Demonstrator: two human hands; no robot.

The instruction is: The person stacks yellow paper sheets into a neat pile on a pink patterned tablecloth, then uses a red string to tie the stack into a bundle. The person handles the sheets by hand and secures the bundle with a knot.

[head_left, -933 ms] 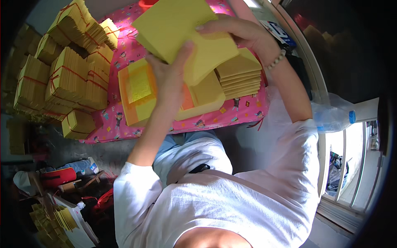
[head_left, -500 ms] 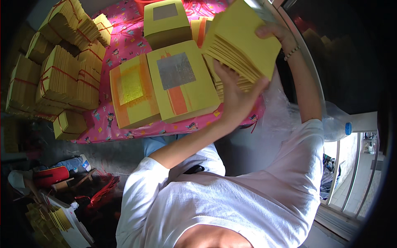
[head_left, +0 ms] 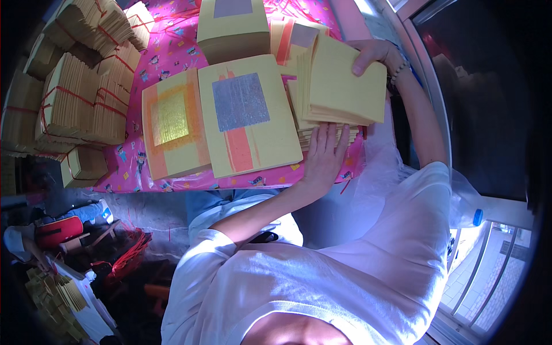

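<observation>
Setting: pink patterned cloth covered the surface point(head_left: 172, 52), which filled the upper part of the frame; a glass door ran down the right edge and a cluttered floor lay at lower left.
Held stack: a thick stack of plain yellow sheets point(head_left: 345, 80) sat at upper right of centre, tilted, its long axis running roughly left to right across the frame.
Right hand: the right hand point(head_left: 374, 54) was closed on the stack's far upper edge, fingers curled over the top.
Left hand: the left hand point(head_left: 325, 155) lay flat and open against the stack's near lower edge, fingers spread upward, pressing but not clasping.
Key relation: the stack lay between the two hands, the left below it and nearer the body, the right above it.
Beneath: a lower pile of yellow sheets point(head_left: 299, 109) showed under the held stack.
Neighbours: just left lay a silver-foil pile point(head_left: 247, 115), then a gold-foil pile point(head_left: 172, 129); another silver-topped pile point(head_left: 233, 23) stood at the top.
Far left: bundles tied with red string point(head_left: 75, 98) were heaped at upper left.
</observation>
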